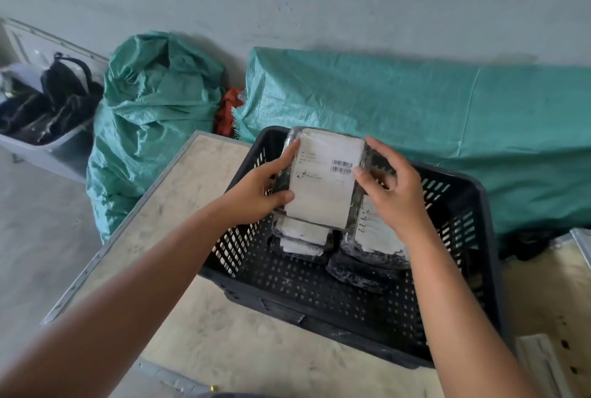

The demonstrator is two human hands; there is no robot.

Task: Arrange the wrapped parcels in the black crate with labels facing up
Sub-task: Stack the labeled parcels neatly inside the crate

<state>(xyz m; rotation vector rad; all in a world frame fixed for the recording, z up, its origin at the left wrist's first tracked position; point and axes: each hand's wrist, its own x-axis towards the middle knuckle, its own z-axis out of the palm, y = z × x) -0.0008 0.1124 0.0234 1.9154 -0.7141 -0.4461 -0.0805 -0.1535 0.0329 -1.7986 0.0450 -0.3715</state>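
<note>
At the frame's centre a wrapped parcel is held label up over the far left of the black crate. Its long axis runs away from the person. The left hand clamps its left edge, thumb on top. The right hand has its fingers spread, only the thumb tip touching the right edge. Stacked parcels lie directly beneath, another parcel just right. Open crate floor remains toward the near wall.

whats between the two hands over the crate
In the head view, the top wrapped parcel, white label up, sits between the left hand and right hand, above the black crate.
</note>
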